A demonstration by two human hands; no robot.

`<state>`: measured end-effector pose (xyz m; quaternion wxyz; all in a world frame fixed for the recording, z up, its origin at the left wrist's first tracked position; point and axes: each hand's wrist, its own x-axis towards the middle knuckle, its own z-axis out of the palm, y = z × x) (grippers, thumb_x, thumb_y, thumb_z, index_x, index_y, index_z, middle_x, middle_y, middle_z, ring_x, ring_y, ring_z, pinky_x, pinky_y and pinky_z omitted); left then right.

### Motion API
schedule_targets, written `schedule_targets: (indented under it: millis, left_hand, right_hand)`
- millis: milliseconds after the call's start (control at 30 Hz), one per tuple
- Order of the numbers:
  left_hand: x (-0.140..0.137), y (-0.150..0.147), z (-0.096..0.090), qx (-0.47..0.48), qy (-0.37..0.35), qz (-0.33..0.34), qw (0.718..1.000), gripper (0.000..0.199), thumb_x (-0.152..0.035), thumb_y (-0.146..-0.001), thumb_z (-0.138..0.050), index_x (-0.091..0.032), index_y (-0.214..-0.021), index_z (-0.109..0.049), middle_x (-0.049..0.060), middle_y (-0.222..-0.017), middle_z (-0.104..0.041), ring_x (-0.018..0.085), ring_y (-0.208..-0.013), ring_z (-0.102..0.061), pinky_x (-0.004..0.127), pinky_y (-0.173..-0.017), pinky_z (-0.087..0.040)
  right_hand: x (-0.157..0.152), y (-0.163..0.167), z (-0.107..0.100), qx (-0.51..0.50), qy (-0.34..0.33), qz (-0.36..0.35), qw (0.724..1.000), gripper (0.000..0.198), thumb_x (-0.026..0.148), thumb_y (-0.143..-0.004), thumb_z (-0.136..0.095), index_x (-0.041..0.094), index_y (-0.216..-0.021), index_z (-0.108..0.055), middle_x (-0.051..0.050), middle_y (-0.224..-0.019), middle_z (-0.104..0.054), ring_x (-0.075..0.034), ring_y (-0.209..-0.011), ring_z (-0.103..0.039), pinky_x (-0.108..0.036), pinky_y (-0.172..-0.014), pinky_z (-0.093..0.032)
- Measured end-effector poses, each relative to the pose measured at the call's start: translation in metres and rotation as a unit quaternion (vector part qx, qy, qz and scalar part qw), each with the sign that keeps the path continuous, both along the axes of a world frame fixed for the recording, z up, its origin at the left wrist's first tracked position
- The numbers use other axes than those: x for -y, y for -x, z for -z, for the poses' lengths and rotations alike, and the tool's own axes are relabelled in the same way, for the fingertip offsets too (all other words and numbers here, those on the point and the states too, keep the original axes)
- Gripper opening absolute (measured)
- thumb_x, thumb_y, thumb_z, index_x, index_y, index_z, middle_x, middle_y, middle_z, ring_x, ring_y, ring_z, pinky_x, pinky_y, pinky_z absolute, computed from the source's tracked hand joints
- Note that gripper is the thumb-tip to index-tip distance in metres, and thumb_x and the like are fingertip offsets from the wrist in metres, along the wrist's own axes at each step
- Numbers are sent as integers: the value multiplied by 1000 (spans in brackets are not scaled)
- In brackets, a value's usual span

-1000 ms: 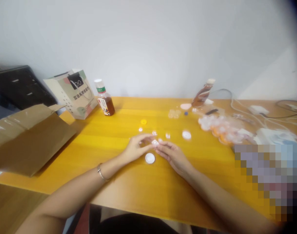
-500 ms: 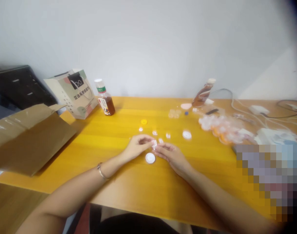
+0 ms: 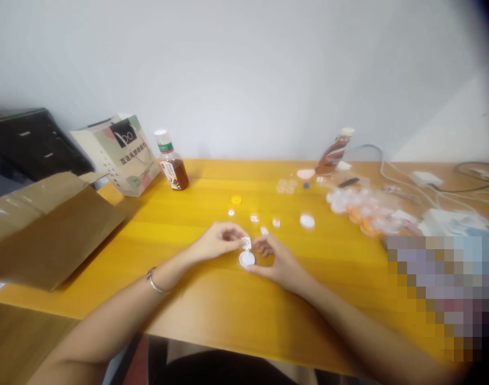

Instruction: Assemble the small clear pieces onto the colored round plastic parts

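My left hand [image 3: 216, 243] pinches a small white piece [image 3: 247, 243] just above a round white cap [image 3: 247, 260] on the yellow table [image 3: 212, 299]. My right hand [image 3: 278, 262] curls around the cap's right side, fingertips touching it. Several tiny white pieces [image 3: 264, 220] lie just beyond my hands, along with a second white cap [image 3: 307, 221] and a yellow cap [image 3: 236, 200].
An open cardboard box [image 3: 47, 230] sits at the left, a printed paper bag [image 3: 119, 152] and a brown-liquid bottle [image 3: 172, 163] behind it. Another bottle [image 3: 333, 149] stands at the back. A pile of bagged caps [image 3: 360, 208] and white cables [image 3: 424, 184] lie right.
My hands have drawn slightly nearer and lower. The small piece in my left fingers has come down over the white cap, and my right hand has taken hold of the cap's side.
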<state>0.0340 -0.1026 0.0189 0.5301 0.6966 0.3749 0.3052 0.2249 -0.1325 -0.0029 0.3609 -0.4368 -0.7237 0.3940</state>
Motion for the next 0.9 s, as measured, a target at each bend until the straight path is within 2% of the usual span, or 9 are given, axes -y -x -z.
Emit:
schedule_targets:
  millis: [67,167,400,700,900]
  left_hand:
    - [0,4,-2,-17,7,29,999,26,-32,-73,-61,-11,-88,-62,6,-79,-65,12,-71,-60,23,-69,-47]
    - [1,6,-4,-42,-4,52,998,26,-33,-73,-60,-11,-88,-62,7,-80,-66,13,-72,-60,25,-70,-47]
    - [4,1,-4,-75,-54,50,995,27,-34,-76,-57,-12,-90,-62,7,-83,-66,13,-74,-61,25,-71,-48]
    - [12,-1,-8,-144,-198,64,968,19,-30,-79,-53,-15,-86,-63,4,-83,-65,12,-76,-60,23,-72,-43]
    - [13,-3,-11,-150,-213,73,963,13,-24,-78,-54,-14,-77,-61,3,-77,-64,11,-71,-59,21,-67,-42]
  right_hand:
    - [1,1,2,63,-60,-18,996,37,32,-56,-72,20,-87,-54,-3,-84,-56,-16,-75,-52,-30,-68,-44]
    - [1,2,3,99,-94,-30,990,24,27,-63,-68,20,-83,-56,-3,-82,-55,-16,-76,-52,-28,-67,-44]
    - [-1,2,7,107,-109,-29,988,19,25,-67,-64,20,-83,-57,-2,-80,-55,-14,-71,-51,-27,-65,-43]
    - [-2,2,9,96,-117,-30,988,17,25,-68,-64,20,-81,-57,-2,-77,-55,-14,-70,-51,-26,-63,-43]
    - [-1,3,9,99,-124,-38,987,15,24,-70,-61,20,-84,-57,-2,-79,-55,-14,-70,-51,-26,-64,-43]
